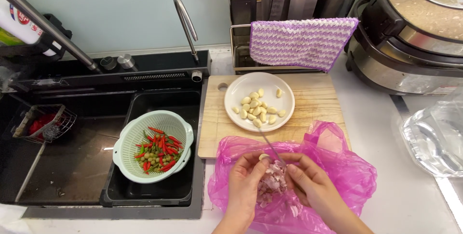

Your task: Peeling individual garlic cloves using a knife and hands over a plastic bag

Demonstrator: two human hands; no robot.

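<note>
My left hand [247, 181] pinches a pale garlic clove [263, 157] at its fingertips, above a pile of pinkish garlic skins [271, 185] on a pink plastic bag [347, 171]. My right hand [308, 182] grips a small knife whose thin blade [271, 145] points up-left toward the clove. Behind them a white plate [284, 91] holds several peeled garlic cloves [257, 107] on a wooden cutting board [318, 100].
A pale green colander [130, 140] of red and green chillies sits in the black sink [87, 152] at left, under a curved tap [185, 21]. A striped purple cloth [301, 41] hangs on a rack behind. A cooker [410, 36] and clear plastic bag [434, 137] stand at right.
</note>
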